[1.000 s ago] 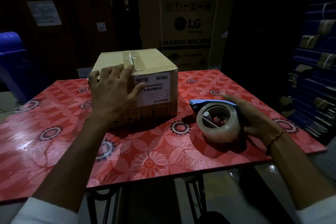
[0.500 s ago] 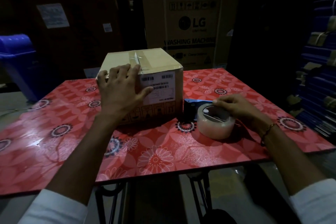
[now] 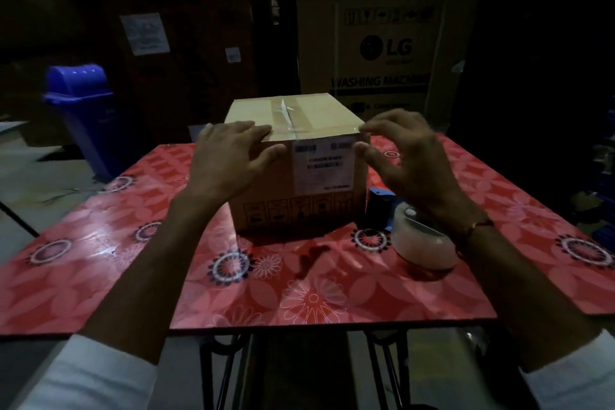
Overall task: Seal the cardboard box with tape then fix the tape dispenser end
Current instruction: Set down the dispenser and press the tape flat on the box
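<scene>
Off to the far left a blue bin (image 3: 78, 116) stands on the floor beyond the table (image 3: 100, 263), whose top is red with a flower print. My left hand (image 3: 229, 160) lies spread over the near left top corner of the cardboard box (image 3: 296, 176), fingers on the lid and thumb on the front face, pressing rather than gripping. The box sits upright at the middle of the table, a strip of clear tape (image 3: 287, 118) running along its top seam and a white label (image 3: 322, 165) on the side facing me. My right hand (image 3: 406, 156) is open with fingers curled at the box's near right top corner; in this dim light it seems to be just touching the edge. Below that wrist the tape dispenser (image 3: 412, 236) lies on the table just right of the box, held by neither hand.
</scene>
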`<state>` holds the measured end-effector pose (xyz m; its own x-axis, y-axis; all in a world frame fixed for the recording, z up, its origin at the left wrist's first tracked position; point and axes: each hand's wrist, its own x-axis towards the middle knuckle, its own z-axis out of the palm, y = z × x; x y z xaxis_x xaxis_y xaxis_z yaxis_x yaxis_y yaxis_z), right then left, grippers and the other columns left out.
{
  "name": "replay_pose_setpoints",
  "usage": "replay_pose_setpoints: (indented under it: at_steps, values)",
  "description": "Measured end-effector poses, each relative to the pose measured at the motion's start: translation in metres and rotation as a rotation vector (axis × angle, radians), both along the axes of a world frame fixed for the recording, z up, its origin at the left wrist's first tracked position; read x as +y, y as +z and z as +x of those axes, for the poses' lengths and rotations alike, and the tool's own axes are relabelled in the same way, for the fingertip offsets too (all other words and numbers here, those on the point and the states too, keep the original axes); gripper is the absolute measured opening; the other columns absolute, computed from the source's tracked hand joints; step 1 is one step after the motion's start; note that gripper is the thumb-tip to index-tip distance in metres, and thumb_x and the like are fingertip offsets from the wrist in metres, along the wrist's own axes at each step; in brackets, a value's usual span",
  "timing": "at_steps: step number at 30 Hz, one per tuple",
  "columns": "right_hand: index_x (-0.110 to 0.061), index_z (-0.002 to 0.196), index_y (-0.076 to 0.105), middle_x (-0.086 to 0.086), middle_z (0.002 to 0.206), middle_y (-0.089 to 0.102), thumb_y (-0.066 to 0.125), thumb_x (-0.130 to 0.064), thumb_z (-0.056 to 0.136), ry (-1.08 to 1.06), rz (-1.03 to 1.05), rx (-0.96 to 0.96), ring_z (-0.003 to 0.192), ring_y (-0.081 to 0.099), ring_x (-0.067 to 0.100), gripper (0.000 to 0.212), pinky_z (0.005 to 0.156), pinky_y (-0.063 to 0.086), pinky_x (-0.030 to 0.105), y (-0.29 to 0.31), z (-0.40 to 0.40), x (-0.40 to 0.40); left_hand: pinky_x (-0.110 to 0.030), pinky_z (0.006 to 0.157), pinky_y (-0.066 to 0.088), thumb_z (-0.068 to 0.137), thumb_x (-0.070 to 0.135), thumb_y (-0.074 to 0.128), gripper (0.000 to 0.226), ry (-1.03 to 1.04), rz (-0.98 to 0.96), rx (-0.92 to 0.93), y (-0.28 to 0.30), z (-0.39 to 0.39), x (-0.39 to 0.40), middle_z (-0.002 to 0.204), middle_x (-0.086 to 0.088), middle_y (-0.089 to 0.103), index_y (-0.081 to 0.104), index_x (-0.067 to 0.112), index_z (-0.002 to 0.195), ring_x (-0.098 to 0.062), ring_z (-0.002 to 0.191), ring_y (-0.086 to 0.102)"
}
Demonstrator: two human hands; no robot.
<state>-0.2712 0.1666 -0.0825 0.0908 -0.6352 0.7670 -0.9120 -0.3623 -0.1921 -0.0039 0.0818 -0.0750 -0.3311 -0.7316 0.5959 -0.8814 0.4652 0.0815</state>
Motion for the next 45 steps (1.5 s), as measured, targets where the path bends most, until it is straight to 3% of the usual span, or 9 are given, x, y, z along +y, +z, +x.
replay_pose_setpoints:
  at_steps: [4,7,12,17,20,24,33,40,45]
  values:
    - [-0.014,0.129,0.062,0.01,0.13,0.062,0.043,-0.04,0.097,0.048,0.04,0.136,0.123,0.051,0.029,0.046,0.102,0.041,0.043,0.005,0.041,-0.032,-0.054,0.103,0.038,0.093,0.067,0.021,0.066,0.033,0.011,0.154,-0.007,-0.009,-0.001,0.14,-0.003,0.058,0.06,0.031,0.132,-0.028,0.13,0.048]
    - [-0.017,0.126,0.062,0.005,0.126,0.064,0.034,-0.043,0.099,0.029,0.083,0.195,0.118,0.056,0.027,0.047,0.108,0.033,0.045,0.0,0.052,-0.054,-0.051,0.096,0.043,0.09,0.069,0.023,0.069,0.08,-0.071,0.107,-0.012,-0.018,0.002,0.133,-0.005,0.062,0.061,0.027,0.129,-0.029,0.125,0.051]
    - [-0.025,0.114,0.066,-0.004,0.114,0.067,0.034,-0.052,0.099,-0.005,-0.01,0.155,0.106,0.059,0.021,0.044,0.088,0.037,0.041,-0.008,0.053,-0.067,-0.045,0.083,0.049,0.088,0.067,0.032,0.063,0.091,-0.141,0.107,-0.02,-0.019,-0.004,0.121,-0.004,0.064,0.063,0.026,0.124,-0.029,0.116,0.052]
    - [-0.025,0.115,0.066,-0.005,0.113,0.068,0.04,-0.057,0.097,0.005,-0.068,0.173,0.105,0.059,0.022,0.044,0.086,0.038,0.041,-0.012,0.051,-0.07,-0.043,0.074,0.052,0.093,0.058,0.041,0.05,0.082,-0.227,0.115,-0.028,-0.017,-0.011,0.116,-0.003,0.066,0.065,0.025,0.121,-0.028,0.11,0.055]
    - [-0.025,0.118,0.065,-0.006,0.116,0.067,0.044,-0.048,0.099,0.007,-0.103,0.196,0.107,0.059,0.021,0.036,0.086,0.037,0.041,-0.016,0.049,-0.072,-0.043,0.072,0.052,0.095,0.053,0.041,0.046,0.071,-0.267,0.135,-0.031,-0.017,-0.013,0.113,-0.003,0.067,0.066,0.024,0.12,-0.027,0.107,0.056]
    - [-0.024,0.122,0.064,-0.007,0.122,0.066,0.045,-0.035,0.1,0.016,-0.109,0.191,0.113,0.057,0.02,0.03,0.087,0.032,0.037,-0.019,0.046,-0.073,-0.045,0.075,0.052,0.097,0.048,0.041,0.043,0.02,-0.3,0.203,-0.034,-0.016,-0.013,0.115,-0.002,0.067,0.067,0.024,0.123,-0.027,0.109,0.054]
    - [-0.024,0.129,0.061,-0.004,0.127,0.064,0.044,-0.051,0.096,0.071,-0.006,0.216,0.114,0.057,0.023,0.046,0.089,0.035,0.04,-0.011,0.04,-0.071,-0.045,0.083,0.048,0.084,0.07,0.049,0.066,0.036,-0.237,0.139,-0.035,-0.012,-0.009,0.128,-0.001,0.06,0.058,0.027,0.133,-0.027,0.118,0.047]
    - [-0.026,0.134,0.055,-0.002,0.132,0.059,0.047,-0.067,0.084,0.074,0.079,0.272,0.119,0.053,0.025,0.065,0.094,0.035,0.042,-0.006,0.036,-0.07,-0.052,0.096,0.045,0.069,0.05,0.079,0.092,-0.021,-0.074,0.026,-0.026,0.0,-0.005,0.143,-0.003,0.047,0.04,0.022,0.147,-0.029,0.127,0.035]
    - [-0.029,0.123,0.056,-0.006,0.124,0.059,0.039,-0.062,0.093,-0.002,0.055,0.18,0.112,0.052,0.022,0.048,0.093,0.032,0.041,-0.008,0.053,-0.07,-0.05,0.096,0.046,0.076,0.066,0.062,0.086,-0.008,-0.07,0.047,-0.026,-0.002,-0.004,0.143,-0.001,0.047,0.04,0.021,0.146,-0.026,0.128,0.035]
